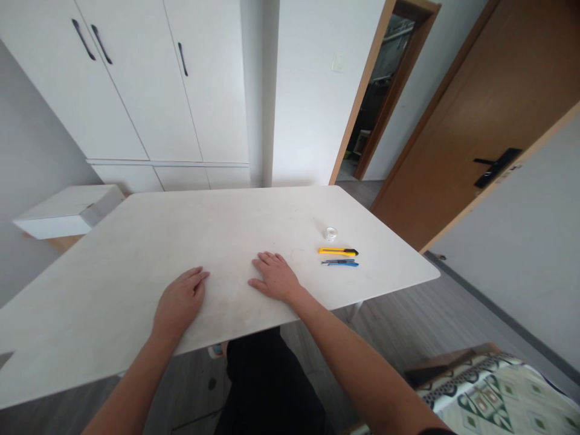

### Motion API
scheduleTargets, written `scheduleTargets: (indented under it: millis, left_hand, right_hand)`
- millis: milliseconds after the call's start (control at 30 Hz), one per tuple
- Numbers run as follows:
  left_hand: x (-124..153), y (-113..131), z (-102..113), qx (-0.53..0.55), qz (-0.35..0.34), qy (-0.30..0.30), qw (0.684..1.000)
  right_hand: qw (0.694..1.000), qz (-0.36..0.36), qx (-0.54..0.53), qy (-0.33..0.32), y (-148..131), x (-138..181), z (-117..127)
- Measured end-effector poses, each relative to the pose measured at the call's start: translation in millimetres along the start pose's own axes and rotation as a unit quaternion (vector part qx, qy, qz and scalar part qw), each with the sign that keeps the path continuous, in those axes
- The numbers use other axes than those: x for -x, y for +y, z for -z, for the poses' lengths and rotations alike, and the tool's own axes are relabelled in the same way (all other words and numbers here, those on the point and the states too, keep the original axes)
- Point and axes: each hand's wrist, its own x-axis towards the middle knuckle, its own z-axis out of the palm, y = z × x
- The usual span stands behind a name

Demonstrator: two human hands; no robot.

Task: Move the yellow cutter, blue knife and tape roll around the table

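My left hand (181, 299) rests on the white table (217, 223) near its front edge, fingers stretched out and holding nothing. Farther right, my right hand (275, 277) lies palm down on the tabletop with its fingers spread. To the right of that hand are a yellow utility knife (335, 251) with a dark end and, just in front of it, a blue utility knife (341, 263). Behind the knives sits a small clear round object, like a roll of tape (330, 233). Neither hand touches these things.
A white box-like unit (72, 208) stands by the table's left far corner. White cabinets (203, 90) line the back wall. At the right are a brown door (475, 103) and, lower down, a patterned cloth (507, 396) over a seat or bed.
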Motion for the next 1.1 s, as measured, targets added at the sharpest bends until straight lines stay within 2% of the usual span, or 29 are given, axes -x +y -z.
scheduleTargets:
  millis: [1100]
  left_hand:
    - [0.0,1.2,1.3,-0.007,0.002,-0.002,1.000]
  right_hand:
    - [1.000,-0.001,-0.001,0.009,1.2,0.2,-2.0]
